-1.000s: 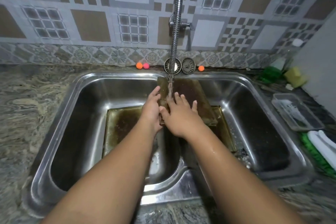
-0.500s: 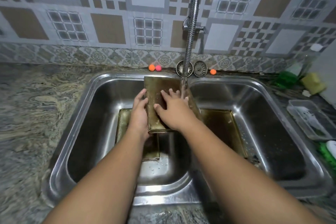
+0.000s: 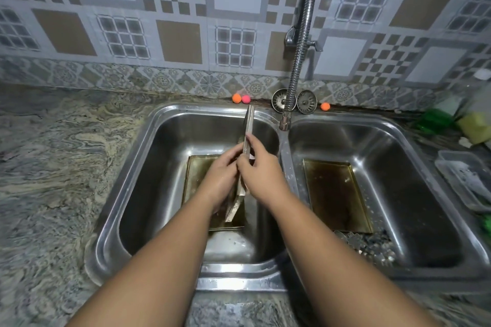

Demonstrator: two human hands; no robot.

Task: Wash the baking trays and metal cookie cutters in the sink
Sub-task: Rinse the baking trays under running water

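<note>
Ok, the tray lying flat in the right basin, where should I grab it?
Probably take the tray by its raised rim on a long side, coming straight down from above. It lies flat, open side up, so only the rim offers a hold. The cookie cutters crowd its near end.

3 small balls [image 3: 236, 98] and 2 metal strainers [image 3: 307, 101] along the counter's [image 3: 53, 154] back edge; clear plastic tub [image 3: 462, 180] at its right edge.

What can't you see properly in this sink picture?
Head view only:
- Held tray: turned edge-on, so its faces do not show; left hand and right hand cover its middle.
- Tray in the left basin: partly behind the hands and held tray.
- Metal pieces in the right basin: too small and blurred to name.
- Green thing: cut off by the right edge.
</note>
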